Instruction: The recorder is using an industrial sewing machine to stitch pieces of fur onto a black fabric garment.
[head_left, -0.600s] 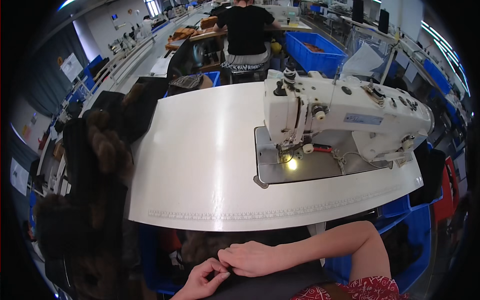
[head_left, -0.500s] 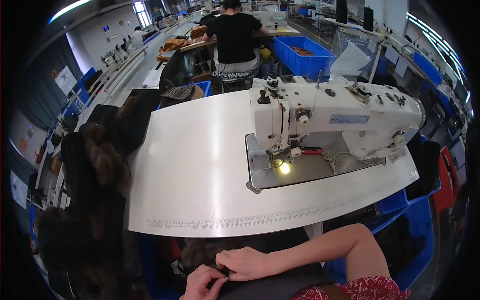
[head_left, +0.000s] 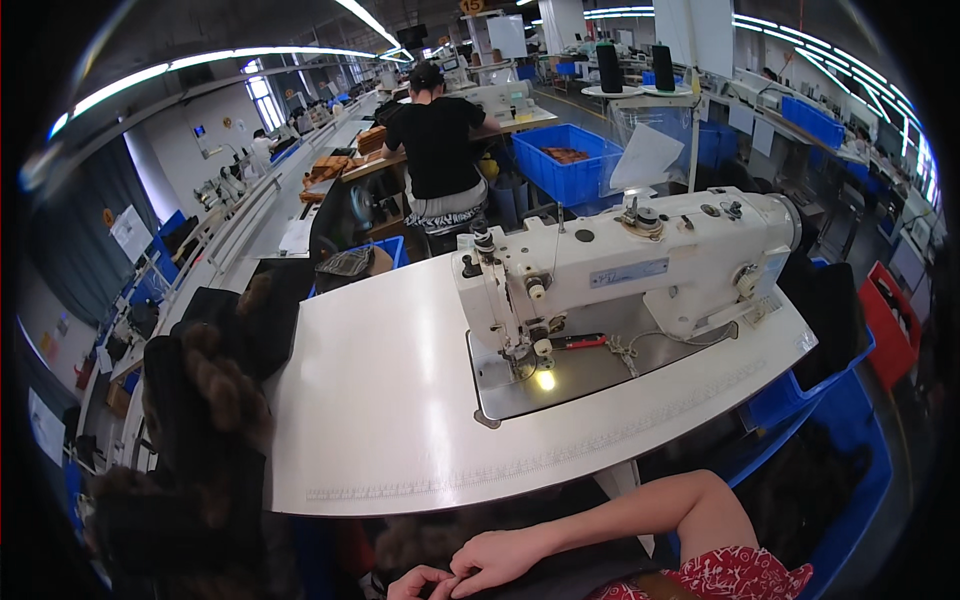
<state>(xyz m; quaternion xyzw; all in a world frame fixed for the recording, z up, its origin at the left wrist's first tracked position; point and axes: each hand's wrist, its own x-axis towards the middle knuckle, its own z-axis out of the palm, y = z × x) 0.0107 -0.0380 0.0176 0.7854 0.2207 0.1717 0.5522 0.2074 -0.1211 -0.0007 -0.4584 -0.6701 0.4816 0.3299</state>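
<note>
Two hands [head_left: 497,560] [head_left: 420,583] touching, dark cloth [head_left: 580,572] beneath

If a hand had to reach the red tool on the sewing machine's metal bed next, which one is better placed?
Probably the right hand: it lies nearer the red tool than the left hand, which is partly cut off by the lower frame edge.

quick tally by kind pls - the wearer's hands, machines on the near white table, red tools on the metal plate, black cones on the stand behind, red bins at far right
Hands: 2 (left hand, right hand)
Sewing machine: 1
Red tool: 1
Black cones: 2 (left cone, right cone)
Red bin: 1
Total: 7
</note>
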